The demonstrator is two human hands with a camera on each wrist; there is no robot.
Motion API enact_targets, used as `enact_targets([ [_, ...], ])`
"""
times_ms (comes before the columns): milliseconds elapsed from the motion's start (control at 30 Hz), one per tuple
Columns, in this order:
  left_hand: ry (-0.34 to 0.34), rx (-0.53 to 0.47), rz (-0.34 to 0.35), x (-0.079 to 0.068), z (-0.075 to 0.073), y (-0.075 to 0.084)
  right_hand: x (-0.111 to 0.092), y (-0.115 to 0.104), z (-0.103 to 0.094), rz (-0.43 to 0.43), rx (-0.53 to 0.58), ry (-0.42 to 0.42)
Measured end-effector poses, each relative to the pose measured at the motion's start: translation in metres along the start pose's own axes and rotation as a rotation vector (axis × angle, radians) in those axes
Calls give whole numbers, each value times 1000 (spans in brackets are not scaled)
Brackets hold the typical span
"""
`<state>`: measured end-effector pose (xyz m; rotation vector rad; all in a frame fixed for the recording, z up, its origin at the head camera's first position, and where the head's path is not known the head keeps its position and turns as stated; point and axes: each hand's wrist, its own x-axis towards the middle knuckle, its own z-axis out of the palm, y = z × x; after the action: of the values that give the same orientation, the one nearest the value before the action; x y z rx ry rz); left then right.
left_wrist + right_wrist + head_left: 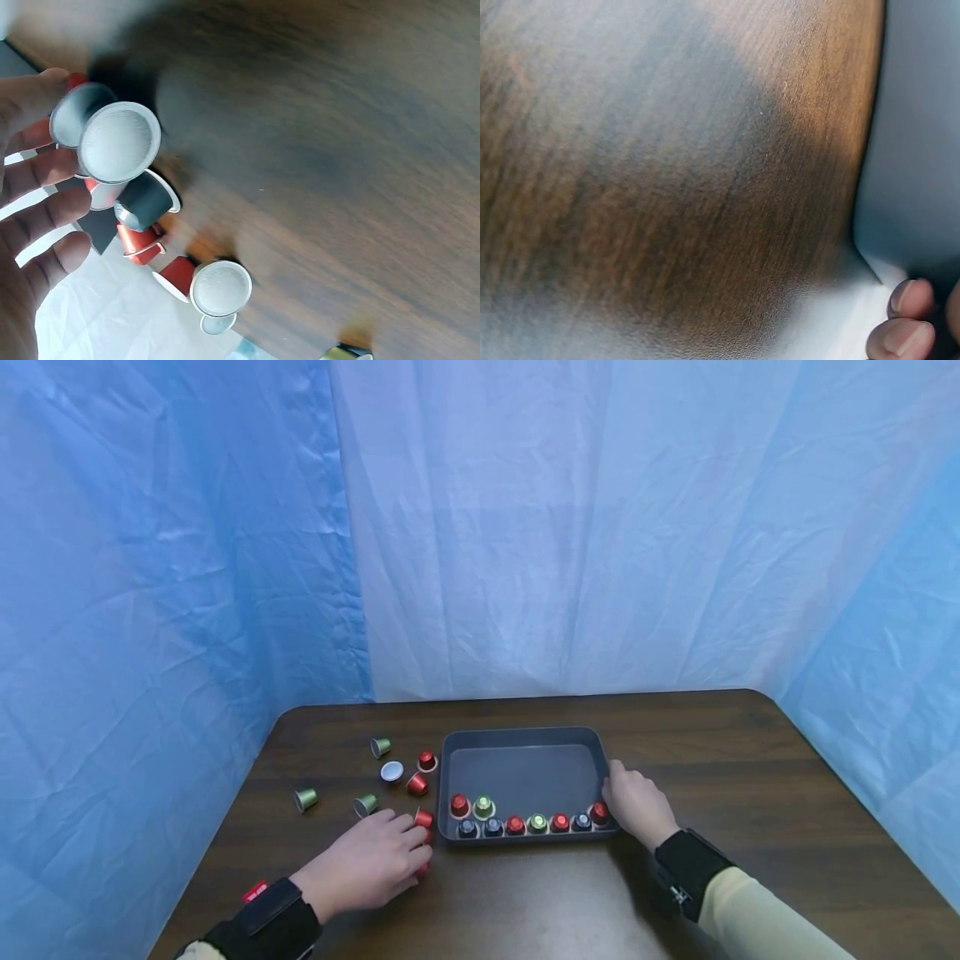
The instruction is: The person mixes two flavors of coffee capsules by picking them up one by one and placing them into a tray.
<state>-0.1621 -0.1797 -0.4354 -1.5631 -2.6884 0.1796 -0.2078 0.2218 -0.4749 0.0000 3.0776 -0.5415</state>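
Note:
A dark grey baking tray (517, 732) lies on the table, with coffee capsules lined up along its near side. My right hand (639, 806) grips the tray's right rim; its curled fingertips (909, 337) show by a tray corner in the right wrist view. On the other side, my left hand (367, 860) reaches over loose capsules next to the tray's left edge. In the left wrist view its thumb and forefinger are right at a dark capsule (69, 124), the other fingers spread. Whether they pinch it I cannot tell. Red capsules (423, 817) show beyond the fingertips.
Green capsules (305, 799), red capsules (417, 783) and a capsule with its white lid up (392, 771) lie left of the tray. In the tray, red, green and dark capsules form a front row, with a red one (459, 806) and a green one (483, 807) behind.

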Motion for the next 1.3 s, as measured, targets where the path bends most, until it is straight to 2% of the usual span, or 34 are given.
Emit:
enact_targets([
  [267, -37, 19, 26, -1, 5, -1, 0, 1, 2, 3, -5, 3],
  [667, -76, 53, 74, 3, 4, -1, 1, 2, 1, -3, 6, -5],
  [767, -57, 28, 80, 3, 3, -1, 1, 1, 1, -5, 6, -3],
  [867, -25, -42, 71, 4, 0, -1, 1, 0, 0, -5, 5, -3],
  [1000, 4, -159, 28, 6, -4, -2, 2, 0, 0, -2, 3, -1],
  [1100, 24, -211, -3, 8, -7, -2, 2, 0, 1, 0, 2, -1],
  [1300, 103, -164, 15, 11, -13, -2, 1, 1, 1, 3, 3, -2],
])
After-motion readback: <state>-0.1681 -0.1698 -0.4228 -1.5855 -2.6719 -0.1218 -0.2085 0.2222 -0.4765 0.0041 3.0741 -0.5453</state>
